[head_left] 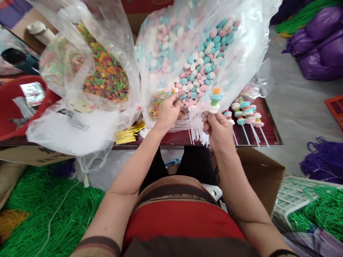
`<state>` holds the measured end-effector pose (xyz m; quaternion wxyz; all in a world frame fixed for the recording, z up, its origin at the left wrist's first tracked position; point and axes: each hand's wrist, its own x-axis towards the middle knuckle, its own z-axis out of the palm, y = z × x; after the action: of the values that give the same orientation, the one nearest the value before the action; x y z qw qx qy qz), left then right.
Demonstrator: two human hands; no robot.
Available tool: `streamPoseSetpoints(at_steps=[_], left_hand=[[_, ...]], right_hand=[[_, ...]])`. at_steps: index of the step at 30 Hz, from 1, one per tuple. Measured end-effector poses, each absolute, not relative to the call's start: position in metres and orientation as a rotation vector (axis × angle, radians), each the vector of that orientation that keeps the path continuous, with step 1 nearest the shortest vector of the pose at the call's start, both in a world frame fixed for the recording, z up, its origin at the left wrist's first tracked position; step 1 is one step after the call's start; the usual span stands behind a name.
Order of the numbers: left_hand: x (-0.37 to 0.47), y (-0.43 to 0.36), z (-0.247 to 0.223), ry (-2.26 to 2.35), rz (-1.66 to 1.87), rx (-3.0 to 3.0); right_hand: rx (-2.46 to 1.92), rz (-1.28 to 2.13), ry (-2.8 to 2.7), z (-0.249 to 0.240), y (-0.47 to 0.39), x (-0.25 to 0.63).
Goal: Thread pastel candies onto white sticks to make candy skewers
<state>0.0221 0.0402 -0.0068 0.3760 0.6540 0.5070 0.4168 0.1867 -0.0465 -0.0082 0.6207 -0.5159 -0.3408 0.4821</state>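
My right hand (218, 128) pinches a candy skewer (215, 101), upright, with orange, blue, green and white pieces stacked on it. Over the open bag of pink, blue and white candies (199, 76), my left hand (170, 110) has its thumb and fingers drawn together near the bag's lower edge; whether a small piece is between them I cannot make out. Ring-shaped candies (155, 109) lie beside that hand. White sticks (198, 136) poke out at the table's front edge. Several finished-looking skewers (248, 112) rest on the table to the right.
A bag of colourful candy rings (107, 78) stands at the left, with yellow ties (130, 134) in front. A red basin (40, 107) is at far left. Below the table's right end sit a cardboard box (264, 175) and a white crate (288, 200) of green beads.
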Motion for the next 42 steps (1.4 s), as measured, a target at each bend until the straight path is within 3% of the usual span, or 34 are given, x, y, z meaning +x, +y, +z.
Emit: streamPoseSetpoints(at_steps=[8, 20, 31, 42], left_hand=[[0.067, 0.086, -0.013, 1.610, 0.430, 2.324], [0.062, 0.071, -0.027, 1.553, 0.538, 2.295], [0.071, 0.063, -0.015, 1.619, 0.409, 2.359], [0.055, 0.053, -0.023, 1.717, 0.517, 2.284]], right_hand=[[-1.469, 0.698, -1.078, -0.007, 0.031, 0.194], [-2.100, 0.338, -1.735, -0.009, 0.067, 0.180], [-2.134, 0.303, -1.852, -0.014, 0.055, 0.187], [-1.589, 0.604, -1.173, -0.038, 0.033, 0.211]])
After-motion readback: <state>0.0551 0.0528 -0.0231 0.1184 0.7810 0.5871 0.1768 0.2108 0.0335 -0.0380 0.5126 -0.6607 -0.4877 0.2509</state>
